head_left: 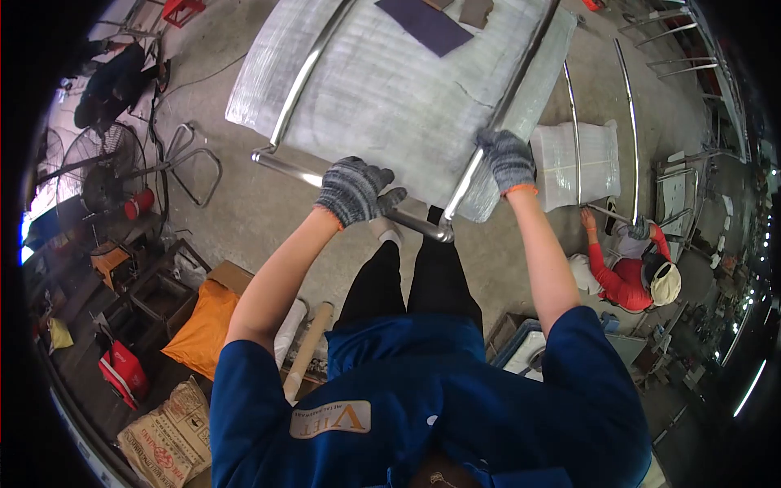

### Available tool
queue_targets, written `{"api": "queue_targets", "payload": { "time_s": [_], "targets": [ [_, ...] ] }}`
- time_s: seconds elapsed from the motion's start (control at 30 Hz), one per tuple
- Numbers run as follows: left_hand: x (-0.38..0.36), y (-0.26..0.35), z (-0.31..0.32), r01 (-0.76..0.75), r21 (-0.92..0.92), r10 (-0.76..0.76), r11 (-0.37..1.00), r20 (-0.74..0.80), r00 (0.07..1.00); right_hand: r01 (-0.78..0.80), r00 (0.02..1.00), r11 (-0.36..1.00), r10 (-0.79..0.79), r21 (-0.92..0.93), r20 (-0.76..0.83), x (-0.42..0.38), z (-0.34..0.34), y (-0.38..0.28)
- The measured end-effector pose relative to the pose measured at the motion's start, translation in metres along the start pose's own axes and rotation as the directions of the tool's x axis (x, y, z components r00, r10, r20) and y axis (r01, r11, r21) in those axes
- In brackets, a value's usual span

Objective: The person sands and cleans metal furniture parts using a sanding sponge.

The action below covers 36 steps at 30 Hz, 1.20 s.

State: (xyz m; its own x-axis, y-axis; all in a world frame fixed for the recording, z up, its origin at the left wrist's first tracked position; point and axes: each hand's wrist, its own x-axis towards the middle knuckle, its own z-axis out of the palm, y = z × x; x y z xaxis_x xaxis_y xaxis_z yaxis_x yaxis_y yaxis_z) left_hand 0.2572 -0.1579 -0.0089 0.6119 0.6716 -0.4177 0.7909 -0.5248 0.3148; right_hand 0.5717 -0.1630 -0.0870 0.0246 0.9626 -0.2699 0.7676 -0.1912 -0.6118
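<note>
A shiny bent metal tube frame lies over a plastic-wrapped pad in front of me, its near crossbar towards my body. My left hand, in a grey knitted glove with an orange cuff, is closed around the crossbar, with the thumb along its near side. My right hand, in a matching glove, is closed on the frame's right side tube, above the near corner. Its fingertips are slightly blurred. Dark and brown cloth-like pieces lie on the far part of the pad.
To the right, a person in a red top handles another tube frame over a second wrapped pad. At left are a fan, a bent tube piece and an orange bag. Cardboard tubes stand near my left side.
</note>
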Motion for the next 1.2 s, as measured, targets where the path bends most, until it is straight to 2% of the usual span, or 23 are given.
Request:
{"api": "queue_targets", "payload": {
  "time_s": [0.07,0.1,0.13,0.17,0.27,0.33,0.4,0.43,0.47,0.53,0.6,0.7,0.77,0.8,0.87,0.9,0.93,1.0,1.03,1.1,1.13,1.17,1.2],
  "targets": [
    [0.003,-0.001,-0.002,0.004,0.024,-0.005,1.000,0.042,0.999,0.180,0.984,0.947,-0.175,-0.267,0.040,-0.034,0.026,0.007],
    [0.004,-0.003,0.004,-0.024,0.010,0.024,1.000,-0.002,1.000,0.062,0.991,0.908,-0.007,-0.414,0.133,-0.055,0.050,0.015],
    [0.002,-0.003,0.006,-0.048,-0.003,0.048,0.999,-0.043,0.998,0.110,0.949,0.956,-0.019,-0.273,0.316,-0.078,0.026,-0.028],
    [-0.002,-0.001,-0.002,-0.045,-0.005,0.045,0.999,-0.046,0.998,0.188,0.958,0.971,-0.149,-0.145,0.244,-0.097,0.010,-0.052],
    [-0.005,0.001,-0.015,-0.028,-0.007,0.028,1.000,0.020,0.999,0.113,0.993,0.987,-0.116,-0.114,-0.016,-0.087,-0.029,-0.083],
    [-0.005,-0.002,-0.011,-0.079,0.009,0.080,0.997,-0.124,0.989,0.205,0.947,0.975,-0.175,0.090,-0.268,-0.072,-0.050,-0.098],
    [-0.008,-0.009,-0.016,-0.067,0.053,0.074,0.996,-0.135,0.988,0.282,0.926,0.956,-0.250,0.080,-0.283,-0.046,-0.058,-0.110],
    [-0.016,-0.012,-0.021,-0.052,0.023,0.055,0.998,-0.188,0.981,0.151,0.980,0.963,-0.117,0.223,-0.161,-0.035,-0.055,-0.119],
    [-0.025,-0.016,-0.027,-0.038,-0.010,0.035,0.999,-0.241,0.970,0.162,0.979,0.961,-0.127,0.225,-0.162,-0.030,-0.053,-0.128],
    [-0.040,-0.038,-0.041,0.011,0.059,0.002,0.998,-0.212,0.977,-0.043,0.996,0.887,0.003,0.459,0.086,-0.008,-0.045,-0.156],
    [-0.059,-0.057,-0.070,0.127,0.103,-0.116,0.986,-0.113,0.987,0.304,0.952,0.901,-0.299,0.309,-0.067,0.013,-0.014,-0.168],
    [-0.081,-0.109,-0.063,0.137,0.068,-0.116,0.988,-0.259,0.959,0.310,0.947,0.894,-0.319,0.323,-0.028,0.036,0.022,-0.214],
    [-0.092,-0.139,-0.063,0.114,0.025,-0.097,0.993,-0.362,0.927,0.465,0.885,0.881,-0.459,0.090,-0.080,0.071,0.056,-0.238],
    [-0.095,-0.154,-0.063,0.107,0.030,-0.089,0.994,-0.363,0.928,0.462,0.886,0.882,-0.455,0.089,-0.087,0.091,0.069,-0.254],
    [-0.104,-0.183,-0.059,0.046,-0.044,-0.061,0.998,-0.447,0.893,0.227,0.972,0.972,-0.223,-0.055,0.078,0.132,0.093,-0.284],
    [-0.107,-0.197,-0.052,-0.011,-0.059,-0.023,0.998,-0.538,0.843,0.164,0.985,0.983,-0.160,-0.078,0.060,0.156,0.110,-0.287],
    [-0.111,-0.209,-0.051,-0.032,-0.055,-0.002,0.998,-0.529,0.849,0.091,0.992,0.990,-0.080,-0.108,0.095,0.179,0.115,-0.294],
    [-0.117,-0.239,-0.054,-0.047,-0.116,-0.029,0.992,-0.578,0.815,-0.245,0.967,0.958,0.230,0.147,0.114,0.220,0.140,-0.289],
    [-0.120,-0.257,-0.049,-0.005,-0.126,-0.064,0.992,-0.541,0.839,-0.262,0.962,0.955,0.248,0.138,0.112,0.223,0.146,-0.293],
    [-0.133,-0.287,-0.047,-0.001,-0.217,-0.115,0.976,-0.521,0.846,-0.430,0.896,0.902,0.423,0.028,0.132,0.200,0.161,-0.304],
    [-0.139,-0.302,-0.047,0.012,-0.288,-0.163,0.958,-0.509,0.845,-0.326,0.942,0.944,0.329,-0.052,0.068,0.169,0.160,-0.322],
    [-0.140,-0.317,-0.035,0.047,-0.292,-0.199,0.955,-0.518,0.832,-0.349,0.923,0.933,0.359,-0.091,0.138,0.152,0.168,-0.327],
    [-0.143,-0.331,-0.034,0.034,-0.300,-0.190,0.953,-0.505,0.842,-0.131,0.952,0.971,0.179,-0.200,0.247,0.133,0.190,-0.310]
  ]
}}
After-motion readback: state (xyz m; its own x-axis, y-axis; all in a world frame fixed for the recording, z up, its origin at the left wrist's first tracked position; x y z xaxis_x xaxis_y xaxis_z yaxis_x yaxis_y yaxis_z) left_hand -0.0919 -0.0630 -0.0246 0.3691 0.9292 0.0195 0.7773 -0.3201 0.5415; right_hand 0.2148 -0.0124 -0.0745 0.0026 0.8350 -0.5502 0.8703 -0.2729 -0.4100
